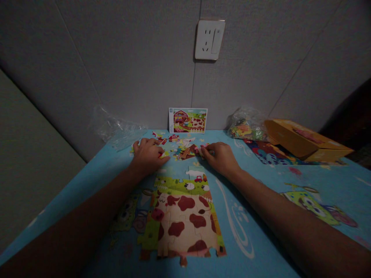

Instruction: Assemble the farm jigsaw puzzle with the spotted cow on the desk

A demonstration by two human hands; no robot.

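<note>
One bag, right of centre, holds pieces beside a yellow box. Left hand curls onto loose pieces above the half-built cow puzzle; right hand pinches a piece

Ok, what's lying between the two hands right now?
A scatter of loose puzzle pieces lies between the left hand and the right hand, as the head view shows.

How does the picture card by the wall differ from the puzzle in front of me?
The picture card leans upright against the wall; the puzzle lies flat on the table. The card shows the whole scene; the puzzle is part-built, with ragged edges. Both show a red-spotted cow on a farm.
</note>
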